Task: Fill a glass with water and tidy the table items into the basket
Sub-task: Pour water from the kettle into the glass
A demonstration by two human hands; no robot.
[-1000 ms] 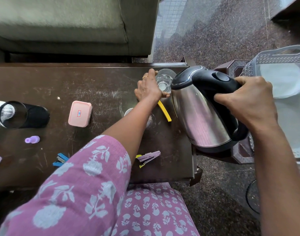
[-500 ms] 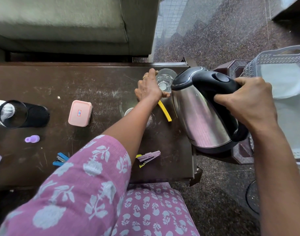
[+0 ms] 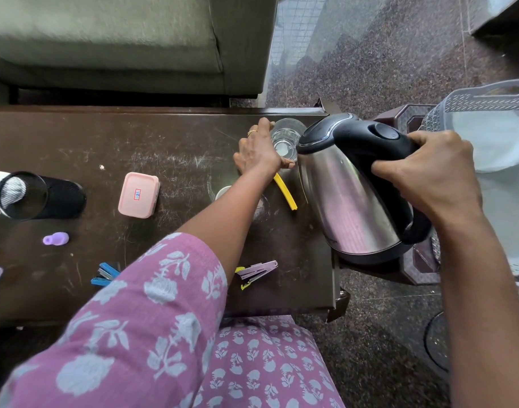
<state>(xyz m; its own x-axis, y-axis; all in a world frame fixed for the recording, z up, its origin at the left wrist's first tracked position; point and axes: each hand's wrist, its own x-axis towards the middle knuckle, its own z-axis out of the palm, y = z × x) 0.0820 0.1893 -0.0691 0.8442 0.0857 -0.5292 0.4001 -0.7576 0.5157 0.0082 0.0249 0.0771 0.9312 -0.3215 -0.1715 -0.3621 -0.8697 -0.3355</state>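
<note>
A clear glass (image 3: 286, 139) stands near the far right corner of the dark wooden table (image 3: 169, 148). My left hand (image 3: 259, 150) grips the glass from its left side. My right hand (image 3: 432, 175) holds the black handle of a steel kettle (image 3: 349, 198), tilted with its lid end at the glass rim. A grey plastic basket (image 3: 488, 95) with white cloth inside sits to the right on a brown stool. On the table lie a pink box (image 3: 139, 194), a yellow strip (image 3: 286, 191), a purple stapler (image 3: 256, 270), a blue stapler (image 3: 105, 273) and a small purple bottle (image 3: 55, 239).
A black mesh cup (image 3: 31, 195) lies on its side at the table's left, beside a white mug edge. A white round object (image 3: 222, 191) peeks out beside my left forearm. A grey-green sofa (image 3: 119, 39) stands behind the table. Speckled floor lies to the right.
The kettle has shifted slightly toward the glass and tipped a little more. My left hand has stayed on the glass.
</note>
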